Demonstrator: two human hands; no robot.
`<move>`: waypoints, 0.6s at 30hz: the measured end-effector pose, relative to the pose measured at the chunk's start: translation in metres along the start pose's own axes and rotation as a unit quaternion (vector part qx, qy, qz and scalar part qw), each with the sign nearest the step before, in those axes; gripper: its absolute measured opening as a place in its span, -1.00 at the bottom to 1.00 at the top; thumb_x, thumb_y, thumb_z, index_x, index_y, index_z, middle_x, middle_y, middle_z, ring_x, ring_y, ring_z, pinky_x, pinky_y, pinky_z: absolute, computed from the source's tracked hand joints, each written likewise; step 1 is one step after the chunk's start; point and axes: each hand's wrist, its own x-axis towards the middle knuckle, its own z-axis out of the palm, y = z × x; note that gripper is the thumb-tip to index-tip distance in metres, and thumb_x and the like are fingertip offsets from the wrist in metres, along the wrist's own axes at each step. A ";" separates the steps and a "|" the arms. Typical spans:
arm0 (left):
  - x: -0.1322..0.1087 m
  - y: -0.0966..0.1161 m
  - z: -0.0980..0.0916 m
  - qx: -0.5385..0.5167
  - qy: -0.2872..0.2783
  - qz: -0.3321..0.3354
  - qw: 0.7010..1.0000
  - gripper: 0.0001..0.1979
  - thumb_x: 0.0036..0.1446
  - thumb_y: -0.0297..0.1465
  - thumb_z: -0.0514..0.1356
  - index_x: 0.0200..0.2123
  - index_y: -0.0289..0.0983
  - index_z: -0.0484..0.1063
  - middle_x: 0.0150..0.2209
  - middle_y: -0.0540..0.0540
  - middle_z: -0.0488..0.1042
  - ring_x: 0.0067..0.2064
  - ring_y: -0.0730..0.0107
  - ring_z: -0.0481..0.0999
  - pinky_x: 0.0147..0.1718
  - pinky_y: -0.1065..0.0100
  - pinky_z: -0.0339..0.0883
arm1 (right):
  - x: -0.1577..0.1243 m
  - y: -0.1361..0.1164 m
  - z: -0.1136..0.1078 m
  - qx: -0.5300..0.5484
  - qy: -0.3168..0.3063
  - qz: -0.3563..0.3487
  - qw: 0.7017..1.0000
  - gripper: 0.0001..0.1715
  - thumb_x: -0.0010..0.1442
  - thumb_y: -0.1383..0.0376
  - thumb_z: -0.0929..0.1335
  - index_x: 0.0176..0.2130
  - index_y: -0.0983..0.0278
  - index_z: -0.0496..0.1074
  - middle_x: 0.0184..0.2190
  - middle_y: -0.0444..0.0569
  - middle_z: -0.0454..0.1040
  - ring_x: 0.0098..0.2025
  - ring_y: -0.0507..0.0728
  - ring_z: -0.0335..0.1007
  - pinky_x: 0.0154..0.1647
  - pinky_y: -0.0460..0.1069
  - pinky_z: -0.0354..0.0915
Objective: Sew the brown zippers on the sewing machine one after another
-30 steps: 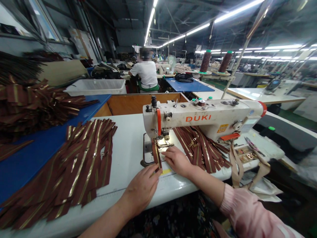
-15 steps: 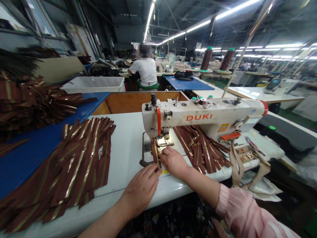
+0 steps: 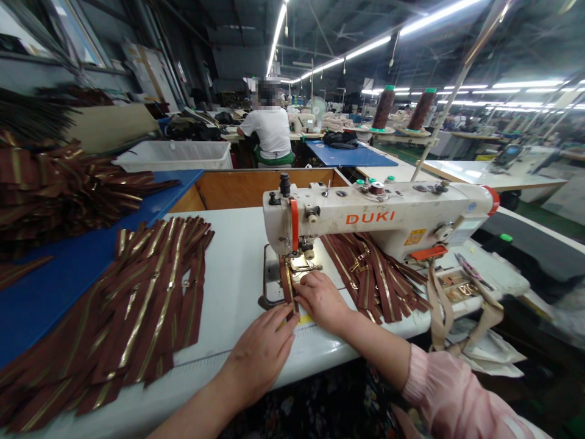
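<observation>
A white DUKI sewing machine stands on the white table. One brown zipper with gold teeth lies under its presser foot. My left hand lies with fingers stretched flat, its fingertips pressing the near end of that zipper. My right hand rests just in front of the presser foot, fingers flat on the zipper beside the needle. Neither hand grips anything.
A big spread of brown zippers lies at my left. Another heap of zippers sits behind the machine arm, a third pile of zippers on the blue board. A person in white sits ahead. Two thread cones stand at right.
My right hand has slid a little left and toward the presser foot along the zipper. My left hand has stayed almost in place.
</observation>
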 end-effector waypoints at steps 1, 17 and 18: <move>0.000 0.000 0.000 0.001 0.000 0.001 1.000 -0.67 0.24 -0.48 -0.03 0.04 -0.33 0.35 0.02 -0.26 0.42 0.06 0.14 0.38 0.01 0.08 0.37 | 0.000 0.000 0.000 0.000 -0.002 -0.001 1.000 -0.83 0.25 0.32 0.31 -0.16 0.32 0.45 -0.26 0.02 0.41 -0.16 0.18 0.20 -0.15 0.04 0.17; 0.001 -0.002 0.002 0.013 0.000 0.008 1.000 -0.67 0.23 -0.47 -0.03 0.02 -0.36 0.36 0.00 -0.28 0.43 0.04 0.12 0.39 -0.02 0.07 0.39 | 0.004 -0.002 -0.005 -0.060 -0.017 -0.043 0.997 -0.87 0.25 0.33 0.30 -0.23 0.33 0.43 -0.31 0.00 0.41 -0.16 0.18 0.20 -0.11 0.05 0.10; 0.002 -0.002 0.002 0.011 0.000 0.006 1.000 -0.67 0.23 -0.47 -0.03 0.01 -0.35 0.37 -0.01 -0.28 0.43 0.03 0.12 0.40 -0.02 0.08 0.38 | 0.005 -0.001 -0.005 -0.062 -0.017 -0.047 0.997 -0.87 0.26 0.33 0.30 -0.25 0.33 0.43 -0.32 0.00 0.41 -0.16 0.18 0.20 -0.11 0.06 0.10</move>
